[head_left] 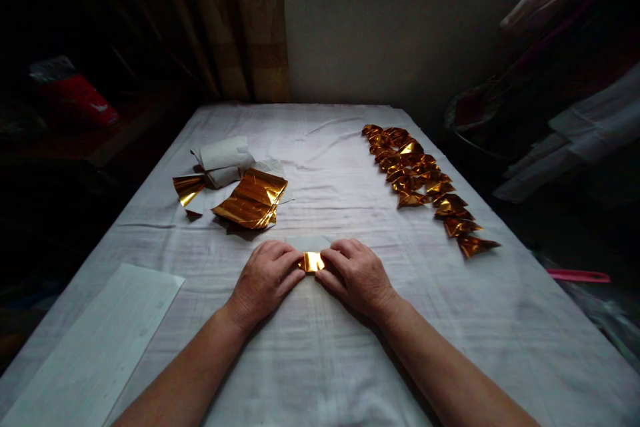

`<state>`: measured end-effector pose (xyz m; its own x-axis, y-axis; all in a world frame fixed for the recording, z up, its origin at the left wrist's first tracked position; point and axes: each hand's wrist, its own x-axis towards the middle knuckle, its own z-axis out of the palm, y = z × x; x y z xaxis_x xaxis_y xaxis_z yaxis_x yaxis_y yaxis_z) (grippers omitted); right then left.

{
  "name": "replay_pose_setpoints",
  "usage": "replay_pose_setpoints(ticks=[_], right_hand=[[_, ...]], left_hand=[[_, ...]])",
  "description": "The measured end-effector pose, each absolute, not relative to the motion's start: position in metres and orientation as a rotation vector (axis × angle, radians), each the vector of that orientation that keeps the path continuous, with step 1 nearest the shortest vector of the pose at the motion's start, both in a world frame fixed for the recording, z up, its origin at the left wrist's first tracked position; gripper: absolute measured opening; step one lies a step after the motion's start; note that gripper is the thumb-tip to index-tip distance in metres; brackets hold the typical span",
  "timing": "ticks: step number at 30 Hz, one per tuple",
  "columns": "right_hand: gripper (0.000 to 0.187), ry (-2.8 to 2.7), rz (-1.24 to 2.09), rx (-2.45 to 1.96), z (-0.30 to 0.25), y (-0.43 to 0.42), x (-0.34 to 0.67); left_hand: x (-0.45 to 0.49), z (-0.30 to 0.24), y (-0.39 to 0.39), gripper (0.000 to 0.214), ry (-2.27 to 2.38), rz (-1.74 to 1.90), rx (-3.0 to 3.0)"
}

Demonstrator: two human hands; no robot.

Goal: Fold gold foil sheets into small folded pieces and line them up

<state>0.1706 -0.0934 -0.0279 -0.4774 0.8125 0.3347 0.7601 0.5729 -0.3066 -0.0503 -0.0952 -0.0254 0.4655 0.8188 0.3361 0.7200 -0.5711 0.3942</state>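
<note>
Both hands rest on a white-covered table [320, 147], side by side near its front middle. My left hand [265, 277] and my right hand [354, 273] have curled fingers pressed onto a small gold foil piece [313, 261] lying between them. The piece's white back side shows just beyond the fingers. A stack of gold foil sheets [253, 199] lies a little beyond my left hand. A long row of folded gold foil pieces [423, 180] runs along the right side of the table.
A loose gold foil sheet [188, 189] and rolled white paper [223, 159] lie at the left rear. A white sheet [95, 347] sits at the front left corner. A curtain hangs behind, and clothes hang at the right.
</note>
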Motion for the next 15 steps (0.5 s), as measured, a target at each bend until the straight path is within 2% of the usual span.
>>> replay_pose_setpoints(ticks=[15], right_hand=[[0.015, -2.303, 0.355, -1.201, -0.0282, -0.0896, 0.181]], left_hand=[[-0.0491, -0.028, -0.0976, 0.02, 1.379, 0.76, 2.479]])
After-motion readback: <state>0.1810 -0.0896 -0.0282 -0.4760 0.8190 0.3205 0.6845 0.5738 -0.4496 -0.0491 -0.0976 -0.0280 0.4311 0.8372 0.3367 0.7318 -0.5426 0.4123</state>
